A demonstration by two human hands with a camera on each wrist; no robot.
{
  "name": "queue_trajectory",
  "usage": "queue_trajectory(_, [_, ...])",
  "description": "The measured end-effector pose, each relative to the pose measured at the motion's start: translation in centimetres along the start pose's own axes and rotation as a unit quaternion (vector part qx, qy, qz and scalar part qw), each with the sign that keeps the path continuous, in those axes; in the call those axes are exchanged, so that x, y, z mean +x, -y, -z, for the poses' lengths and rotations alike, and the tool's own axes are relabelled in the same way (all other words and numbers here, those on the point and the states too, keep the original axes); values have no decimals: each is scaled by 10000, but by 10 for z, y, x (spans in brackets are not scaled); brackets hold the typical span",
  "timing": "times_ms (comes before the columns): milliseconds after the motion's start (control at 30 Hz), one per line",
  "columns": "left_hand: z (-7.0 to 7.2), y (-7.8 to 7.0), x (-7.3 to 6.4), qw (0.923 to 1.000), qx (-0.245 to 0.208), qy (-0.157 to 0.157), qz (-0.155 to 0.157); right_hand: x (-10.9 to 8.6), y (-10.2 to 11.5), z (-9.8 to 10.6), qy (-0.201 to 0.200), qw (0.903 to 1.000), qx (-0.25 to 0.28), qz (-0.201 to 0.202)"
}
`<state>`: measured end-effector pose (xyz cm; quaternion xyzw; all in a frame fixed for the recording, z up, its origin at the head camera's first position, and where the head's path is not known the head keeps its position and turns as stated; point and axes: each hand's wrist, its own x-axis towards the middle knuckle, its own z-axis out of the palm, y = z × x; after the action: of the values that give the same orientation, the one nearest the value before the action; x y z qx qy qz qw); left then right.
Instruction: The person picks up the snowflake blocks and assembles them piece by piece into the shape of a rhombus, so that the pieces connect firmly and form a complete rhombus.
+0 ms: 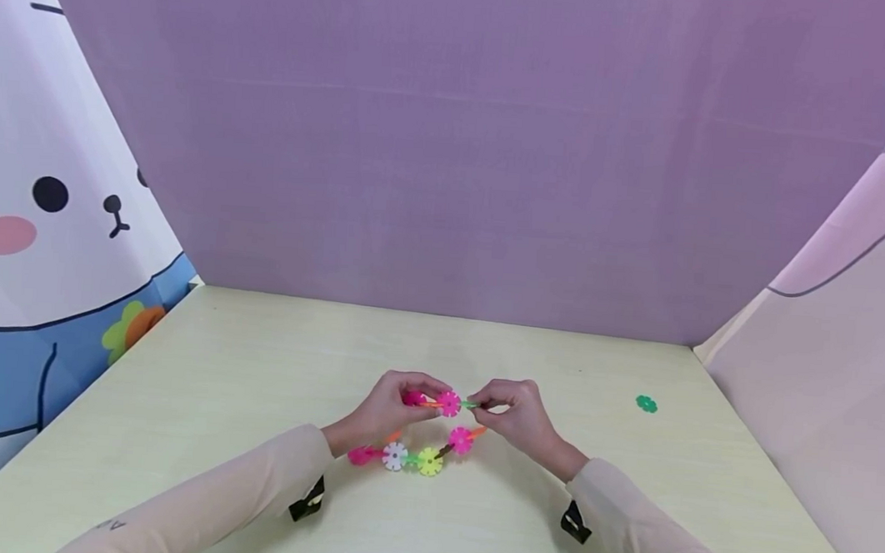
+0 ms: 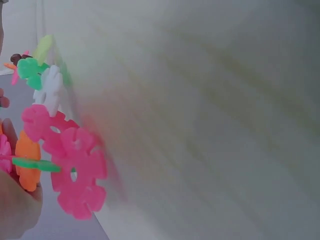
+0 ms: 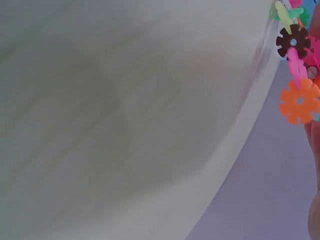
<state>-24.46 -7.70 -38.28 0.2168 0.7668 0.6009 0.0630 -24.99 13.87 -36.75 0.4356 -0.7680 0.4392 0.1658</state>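
Flower-shaped plastic linking discs form a curved chain low over the table. In the head view my left hand (image 1: 383,407) pinches the chain's upper part near a pink disc (image 1: 449,404). From the other side my right hand (image 1: 521,416) pinches a green disc (image 1: 469,404) that meets this pink one. The lower part of the chain has a white disc (image 1: 395,456), a yellow disc (image 1: 429,461) and another pink disc (image 1: 461,440). An orange disc (image 3: 299,100) and a brown disc (image 3: 293,42) show in the right wrist view. How deeply the green disc's slot sits is hidden.
A loose green disc (image 1: 646,403) lies on the pale wooden table (image 1: 281,343), to the right of my hands. A purple cloth panel (image 1: 456,160) stands behind the table, with printed cloth on both sides.
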Motion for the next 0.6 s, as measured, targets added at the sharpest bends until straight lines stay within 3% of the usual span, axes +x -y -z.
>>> queue_trajectory(200, [0,-2,-1,10000,28,-18,-24,1,-5,-2,73,9995,-115,282])
queue_trajectory(400, [-1,-4,-2,9999,153,0,-49,-4,-28,-9,106,9983,-317,488])
queue_trajectory(600, [0,0,-1,9997,251,43,-66,-6,-37,-11,199,9985,-373,339])
